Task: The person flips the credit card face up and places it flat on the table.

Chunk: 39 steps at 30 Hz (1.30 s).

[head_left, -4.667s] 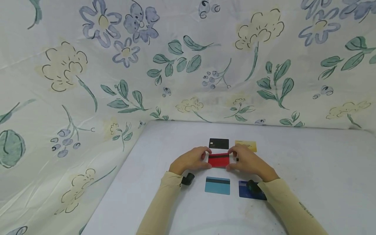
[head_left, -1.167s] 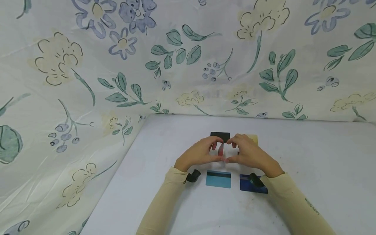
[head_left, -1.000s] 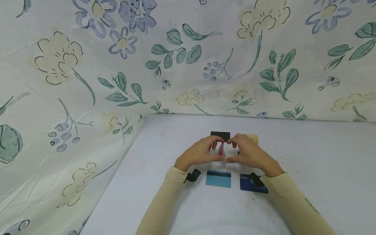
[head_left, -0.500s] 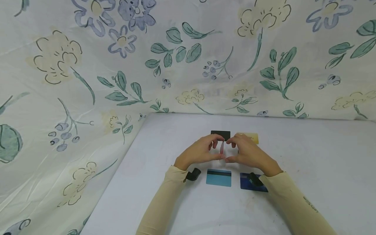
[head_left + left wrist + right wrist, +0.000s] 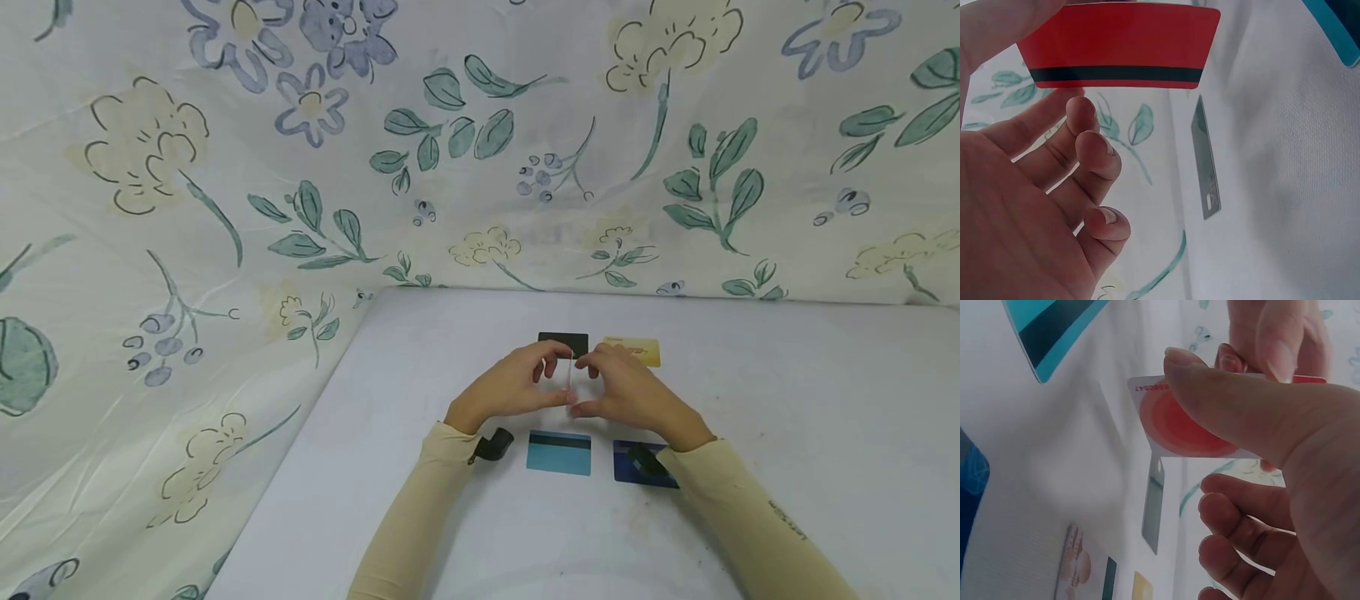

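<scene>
Red card: held above the counter between the 2 hands, edge-on to the head view; 4.7 s earlier, its striped face was turned to that view. Left hand: pinches the card. Right hand: thumb overlaps the printed face; grip cannot be determined. Black card and yellow card: beyond the hands. Light blue card: nearer the person.
</scene>
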Available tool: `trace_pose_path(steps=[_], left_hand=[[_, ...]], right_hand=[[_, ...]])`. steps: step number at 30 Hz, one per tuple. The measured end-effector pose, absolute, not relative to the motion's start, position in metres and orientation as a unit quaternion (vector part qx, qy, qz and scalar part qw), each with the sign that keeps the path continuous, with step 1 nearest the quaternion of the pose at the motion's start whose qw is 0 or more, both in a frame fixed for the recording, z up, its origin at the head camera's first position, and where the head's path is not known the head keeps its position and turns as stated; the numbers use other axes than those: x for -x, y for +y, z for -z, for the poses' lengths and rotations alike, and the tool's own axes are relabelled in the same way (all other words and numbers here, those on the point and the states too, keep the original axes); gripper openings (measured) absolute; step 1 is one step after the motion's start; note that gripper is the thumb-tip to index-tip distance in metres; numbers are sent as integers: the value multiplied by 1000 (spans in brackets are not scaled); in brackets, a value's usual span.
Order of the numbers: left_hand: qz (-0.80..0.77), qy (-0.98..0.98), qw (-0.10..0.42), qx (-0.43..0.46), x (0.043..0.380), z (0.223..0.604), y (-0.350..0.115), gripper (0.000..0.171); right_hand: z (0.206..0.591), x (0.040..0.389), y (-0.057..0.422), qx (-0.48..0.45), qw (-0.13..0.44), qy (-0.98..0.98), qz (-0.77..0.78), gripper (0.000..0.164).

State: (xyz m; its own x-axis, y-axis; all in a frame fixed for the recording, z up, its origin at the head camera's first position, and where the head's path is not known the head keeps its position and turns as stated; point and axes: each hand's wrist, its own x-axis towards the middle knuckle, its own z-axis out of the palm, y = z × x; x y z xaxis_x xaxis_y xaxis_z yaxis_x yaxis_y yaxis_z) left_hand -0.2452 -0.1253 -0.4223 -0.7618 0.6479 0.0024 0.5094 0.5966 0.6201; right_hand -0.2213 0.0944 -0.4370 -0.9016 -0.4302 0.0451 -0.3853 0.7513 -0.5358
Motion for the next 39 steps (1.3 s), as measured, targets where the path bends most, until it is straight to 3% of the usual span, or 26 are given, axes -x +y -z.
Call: trace_pose_path(steps=[39], left_hand=[[-316, 879, 118, -338, 245, 423, -125, 64]], right_hand=[[451, 223, 88, 231, 42, 931, 280, 62]])
